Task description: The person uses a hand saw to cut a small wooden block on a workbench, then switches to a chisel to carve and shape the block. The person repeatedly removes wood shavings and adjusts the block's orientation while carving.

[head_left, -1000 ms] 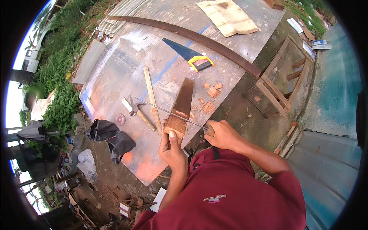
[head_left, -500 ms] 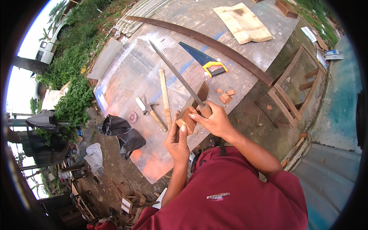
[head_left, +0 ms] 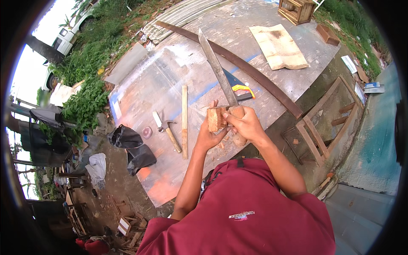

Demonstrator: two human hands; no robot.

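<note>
My left hand point(head_left: 207, 137) is closed around a piece of wood point(head_left: 216, 118), its rough, chipped end facing me. Close beside it, my right hand point(head_left: 248, 124) grips the wooden handle of a machete point(head_left: 218, 70), and its fingers touch the wood too. The long, worn blade points away from me over the table, passing in front of a handsaw point(head_left: 244, 91) with a yellow and black handle. To the left of my hands lie a light wooden stick point(head_left: 184, 123) and a claw hammer point(head_left: 171, 136).
The paint-stained table point(head_left: 165, 97) carries a long dark wooden strip point(head_left: 250, 70), a creased tan sheet point(head_left: 280, 47) and a small round purplish thing point(head_left: 147, 131). Black plastic point(head_left: 140, 157) hangs at its left edge. A wooden frame point(head_left: 314, 136) stands on the right; scrap wood lies lower left.
The machete has swung more upright and its flat now shows. My left hand has turned the piece of wood so its rough end faces me. The view has shifted slightly.
</note>
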